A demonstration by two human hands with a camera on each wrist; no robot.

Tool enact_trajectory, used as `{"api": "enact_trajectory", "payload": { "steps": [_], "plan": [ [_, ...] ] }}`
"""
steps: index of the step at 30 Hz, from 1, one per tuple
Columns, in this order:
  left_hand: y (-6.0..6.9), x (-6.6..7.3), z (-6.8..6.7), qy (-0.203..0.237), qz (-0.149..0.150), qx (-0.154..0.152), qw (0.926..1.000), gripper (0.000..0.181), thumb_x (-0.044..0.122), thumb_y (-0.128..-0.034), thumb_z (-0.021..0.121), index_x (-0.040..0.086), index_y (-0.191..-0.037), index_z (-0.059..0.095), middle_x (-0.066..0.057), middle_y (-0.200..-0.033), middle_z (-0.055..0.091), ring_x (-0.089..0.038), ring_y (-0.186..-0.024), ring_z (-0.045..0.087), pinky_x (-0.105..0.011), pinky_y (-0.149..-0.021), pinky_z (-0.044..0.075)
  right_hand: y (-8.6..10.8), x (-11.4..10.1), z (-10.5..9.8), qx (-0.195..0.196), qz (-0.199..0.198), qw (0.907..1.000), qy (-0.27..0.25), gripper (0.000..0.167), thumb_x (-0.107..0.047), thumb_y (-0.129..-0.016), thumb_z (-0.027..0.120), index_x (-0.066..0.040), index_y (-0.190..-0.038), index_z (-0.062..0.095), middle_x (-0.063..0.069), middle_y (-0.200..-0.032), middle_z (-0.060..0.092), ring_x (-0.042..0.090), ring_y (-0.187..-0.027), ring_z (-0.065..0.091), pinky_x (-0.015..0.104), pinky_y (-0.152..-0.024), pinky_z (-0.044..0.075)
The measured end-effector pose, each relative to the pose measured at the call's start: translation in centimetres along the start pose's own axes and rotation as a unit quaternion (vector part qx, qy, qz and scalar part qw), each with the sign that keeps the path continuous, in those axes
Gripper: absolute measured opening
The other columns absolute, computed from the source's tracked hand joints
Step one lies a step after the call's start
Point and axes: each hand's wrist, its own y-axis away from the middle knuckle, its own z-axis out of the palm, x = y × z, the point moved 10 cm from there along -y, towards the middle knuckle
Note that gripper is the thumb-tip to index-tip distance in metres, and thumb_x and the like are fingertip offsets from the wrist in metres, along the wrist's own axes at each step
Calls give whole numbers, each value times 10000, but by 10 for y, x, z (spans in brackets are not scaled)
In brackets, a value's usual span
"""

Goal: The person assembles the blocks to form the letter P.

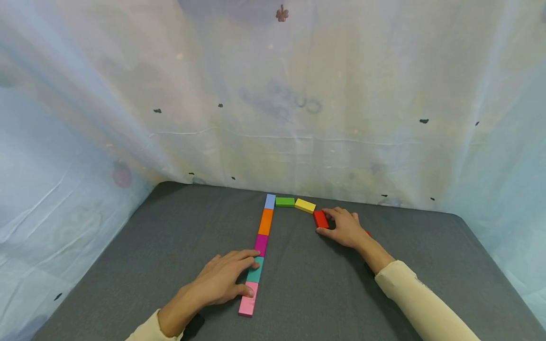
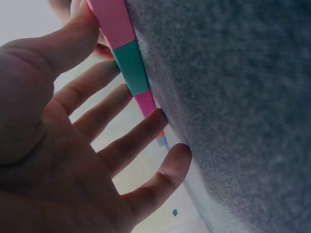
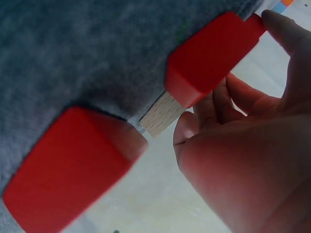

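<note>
My left hand (image 1: 223, 279) lies over a straight row of flat blocks, fingers spread. Its thumb touches the pink block (image 1: 246, 308), and the fingertips reach the teal block (image 1: 254, 271) and magenta block (image 1: 261, 244). Beyond these the row continues with an orange block (image 1: 265, 221) and a light blue block (image 1: 270, 201). Thumb and fingers of my right hand (image 1: 346, 228) pinch a red block (image 1: 321, 219) at the end of a bending line. Beside it sits a yellow block (image 1: 305, 205), then a green block (image 1: 285, 202).
Near the right wrist, more red blocks (image 3: 73, 170) and a bare wooden block (image 3: 161, 114) lie on the grey cloth surface (image 1: 179, 227); in the head view the right hand mostly hides them. A pale patterned curtain (image 1: 341, 94) hangs behind.
</note>
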Motion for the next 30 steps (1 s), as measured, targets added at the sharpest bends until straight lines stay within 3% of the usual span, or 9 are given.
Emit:
{"api": "enact_trajectory", "payload": {
  "steps": [10,30],
  "plan": [
    [-1,-3,3,-33,-90,-111,9999,464,410,-803,805,233,-1207,662,68,-1509,481,-265,-1332,505,-721,-1003,380,1,0,0,-72,-29,10000,14,707,-472,-909,679,-76,-1461,484,152,-1297,593,307,-1114,568,465,-847,337],
    [0,-3,2,28,-90,-39,9999,464,400,-788,817,231,-1191,662,68,-1513,480,-275,-1340,503,-759,-994,357,-1,1,1,-106,0,9999,32,693,-457,-911,680,-86,-1463,484,140,-1282,599,292,-1110,569,471,-854,338]
  ]
}}
